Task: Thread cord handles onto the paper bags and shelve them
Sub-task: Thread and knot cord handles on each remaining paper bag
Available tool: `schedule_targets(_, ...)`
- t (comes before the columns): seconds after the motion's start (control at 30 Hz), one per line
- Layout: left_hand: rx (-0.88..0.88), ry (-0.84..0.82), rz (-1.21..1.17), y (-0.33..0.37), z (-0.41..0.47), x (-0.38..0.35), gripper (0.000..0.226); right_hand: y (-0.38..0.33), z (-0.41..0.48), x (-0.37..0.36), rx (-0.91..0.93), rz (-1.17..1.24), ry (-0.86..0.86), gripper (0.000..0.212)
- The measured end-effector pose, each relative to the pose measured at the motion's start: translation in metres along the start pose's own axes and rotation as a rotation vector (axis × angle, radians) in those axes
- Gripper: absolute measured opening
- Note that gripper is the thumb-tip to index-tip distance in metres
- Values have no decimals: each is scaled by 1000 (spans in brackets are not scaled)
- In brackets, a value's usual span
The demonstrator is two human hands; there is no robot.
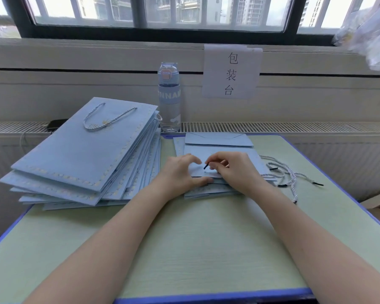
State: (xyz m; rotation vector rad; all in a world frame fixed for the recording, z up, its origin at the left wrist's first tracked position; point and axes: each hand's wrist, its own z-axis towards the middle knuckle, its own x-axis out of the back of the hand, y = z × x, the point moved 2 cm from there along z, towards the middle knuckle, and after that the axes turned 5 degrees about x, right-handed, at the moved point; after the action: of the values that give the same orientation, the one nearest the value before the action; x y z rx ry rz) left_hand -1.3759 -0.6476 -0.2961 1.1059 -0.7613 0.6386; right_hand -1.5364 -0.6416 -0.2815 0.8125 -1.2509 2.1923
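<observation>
Head view, please: where is the paper bag?
– On the table, top of the pile. My left hand grips its edge, my right hand pinches the cord tip just above the hole. I would keep the tip straight and push slowly

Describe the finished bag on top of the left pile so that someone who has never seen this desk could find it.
Find the green desk below the window. On its left side lies a fanned pile of pale blue paper bags; look at the top bag. It alone shows its whole face, with a twisted white cord handle looped across its far end.
</observation>
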Motion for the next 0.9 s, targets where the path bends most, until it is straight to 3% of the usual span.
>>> schedule_targets(0.17, 50, -84, -32, -8, 4, 8, 45, 2, -1, -1, 19, -45, -52, 17)
schedule_targets(0.53, -110, -134, 7, -16, 5, 21, 17, 0, -1, -1, 28, -82, -73, 18)
schedule_targets(0.9, -456, 272, 174, -5, 1, 11, 21, 7, 2, 8, -50, -87, -151, 23)
